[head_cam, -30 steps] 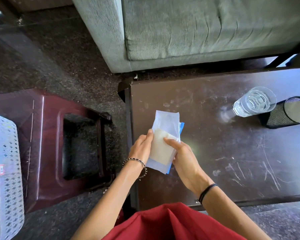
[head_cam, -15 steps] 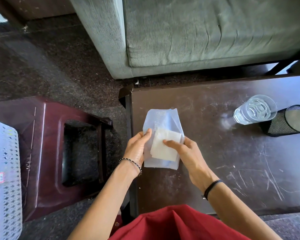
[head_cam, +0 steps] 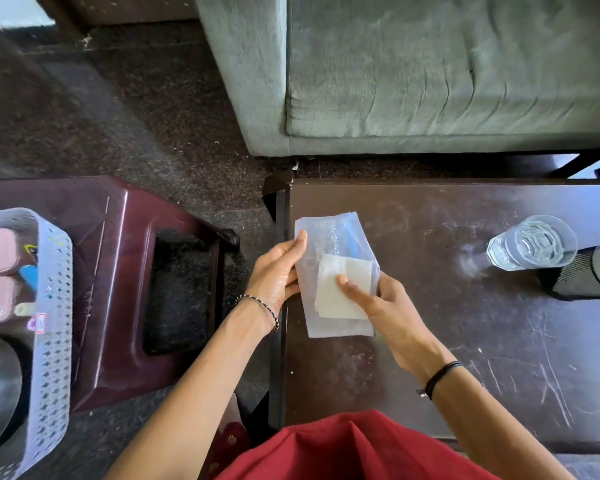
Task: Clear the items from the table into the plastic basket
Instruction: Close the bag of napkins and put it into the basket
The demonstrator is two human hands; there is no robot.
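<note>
Dark scratched table [head_cam: 465,358], left hand [head_cam: 278,271] and right hand [head_cam: 378,299] holding a clear plastic pouch [head_cam: 333,244] with white folded pad [head_cam: 343,289], water glass [head_cam: 530,242] right, white perforated basket [head_cam: 54,306] on stool [head_cam: 125,271] left

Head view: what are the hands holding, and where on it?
Both hold the clear plastic pouch. Left hand grips its left edge; right hand grips its right side, thumb pressed on the white folded piece.

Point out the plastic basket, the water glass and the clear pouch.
plastic basket [head_cam: 54,306]: head view, on its perforated right wall.
water glass [head_cam: 530,247]: head view, on its open top.
clear pouch [head_cam: 329,233]: head view, on its upper part, above the white pad.
</note>
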